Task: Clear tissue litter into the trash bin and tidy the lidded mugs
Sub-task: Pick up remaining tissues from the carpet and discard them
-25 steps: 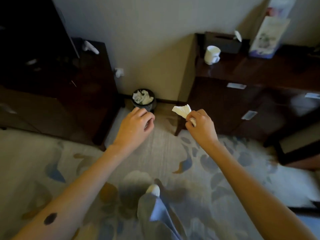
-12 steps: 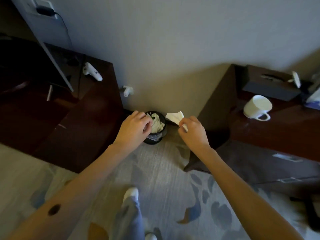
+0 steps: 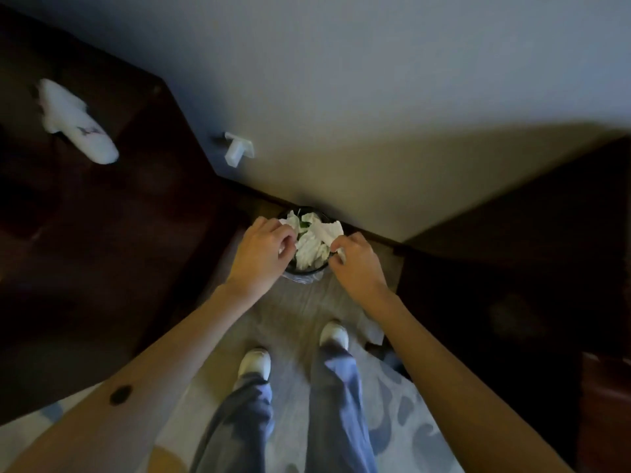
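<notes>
A small dark trash bin (image 3: 302, 274) stands on the floor against the wall, full of crumpled white tissues (image 3: 309, 249). Both hands hover right over its rim. My right hand (image 3: 355, 262) pinches a white tissue (image 3: 327, 232) that hangs over the bin's opening. My left hand (image 3: 261, 256) is curled at the bin's left edge, with a bit of white tissue showing at its fingertips. No mugs are in view.
Dark wooden furniture flanks the bin: a cabinet (image 3: 102, 233) on the left with a white object (image 3: 76, 122) on top, and another unit (image 3: 512, 268) on the right. A white wall plug (image 3: 237, 150) sticks out above. My feet (image 3: 293, 349) stand on patterned carpet.
I have stepped up to the bin and now look straight down on it. Both hands moved forward over its opening; the right one still holds its tissue. The mug desk left the view.
</notes>
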`<action>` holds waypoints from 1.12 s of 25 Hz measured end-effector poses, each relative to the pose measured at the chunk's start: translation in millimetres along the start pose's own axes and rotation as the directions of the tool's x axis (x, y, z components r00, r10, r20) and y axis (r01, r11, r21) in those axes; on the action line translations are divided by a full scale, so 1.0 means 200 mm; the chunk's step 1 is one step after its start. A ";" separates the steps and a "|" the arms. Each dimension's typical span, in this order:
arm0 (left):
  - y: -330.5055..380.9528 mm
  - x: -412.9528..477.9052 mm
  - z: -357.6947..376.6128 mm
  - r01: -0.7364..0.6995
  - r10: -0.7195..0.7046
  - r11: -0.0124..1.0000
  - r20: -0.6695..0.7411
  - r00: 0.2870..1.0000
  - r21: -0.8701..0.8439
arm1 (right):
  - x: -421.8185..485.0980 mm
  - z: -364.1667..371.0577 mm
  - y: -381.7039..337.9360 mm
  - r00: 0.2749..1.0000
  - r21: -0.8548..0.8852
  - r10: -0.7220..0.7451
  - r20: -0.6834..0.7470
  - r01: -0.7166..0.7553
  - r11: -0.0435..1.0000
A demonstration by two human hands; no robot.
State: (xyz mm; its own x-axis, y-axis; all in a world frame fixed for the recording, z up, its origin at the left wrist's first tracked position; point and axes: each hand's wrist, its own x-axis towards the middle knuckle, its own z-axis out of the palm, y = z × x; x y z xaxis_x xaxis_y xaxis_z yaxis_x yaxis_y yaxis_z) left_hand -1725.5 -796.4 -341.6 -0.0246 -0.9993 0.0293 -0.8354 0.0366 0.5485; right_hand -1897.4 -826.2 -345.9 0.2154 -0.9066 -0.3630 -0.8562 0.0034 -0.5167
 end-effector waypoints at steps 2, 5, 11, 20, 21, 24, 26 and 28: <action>-0.10 0.16 0.23 0.081 -0.080 0.996 0.004 0.997 -0.028 | 0.27 0.10 0.13 0.997 -0.024 -0.007 0.072 0.009 1.000; -0.23 0.30 0.56 0.179 -0.176 0.981 0.042 0.983 -0.072 | 0.56 0.24 0.32 0.986 -0.066 -0.014 0.168 0.025 0.998; -0.51 0.46 1.07 0.282 -0.273 0.958 0.130 0.953 -0.052 | 0.94 0.55 0.59 0.957 -0.082 -0.019 0.289 0.045 0.996; -0.74 0.56 1.31 0.506 -0.481 0.834 0.160 0.862 -0.219 | 1.10 0.79 0.71 0.864 -0.082 0.038 0.501 0.003 0.997; -0.73 0.54 1.28 0.495 -0.467 0.842 0.172 0.868 -0.215 | 1.08 0.77 0.71 0.866 -0.075 0.044 0.497 -0.007 0.997; -0.69 0.50 1.11 0.441 -0.398 0.868 0.212 0.893 -0.229 | 1.00 0.68 0.65 0.879 -0.055 0.052 0.473 -0.029 0.998; -0.62 0.49 0.93 0.400 -0.355 0.887 0.212 0.910 -0.230 | 0.94 0.57 0.56 0.903 -0.047 0.061 0.425 -0.045 0.998; -0.52 0.51 0.75 0.325 -0.290 0.927 0.196 0.937 -0.186 | 0.86 0.44 0.42 0.929 0.000 0.048 0.368 -0.052 0.999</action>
State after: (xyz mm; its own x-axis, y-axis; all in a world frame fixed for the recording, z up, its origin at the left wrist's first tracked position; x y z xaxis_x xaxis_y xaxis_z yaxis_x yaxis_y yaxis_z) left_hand -1723.6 -903.3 -519.9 0.1112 -0.9490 -0.2950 -0.6801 -0.2892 0.6737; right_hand -1891.0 -945.1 -521.4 0.3317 -0.6866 -0.6469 -0.8661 0.0501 -0.4973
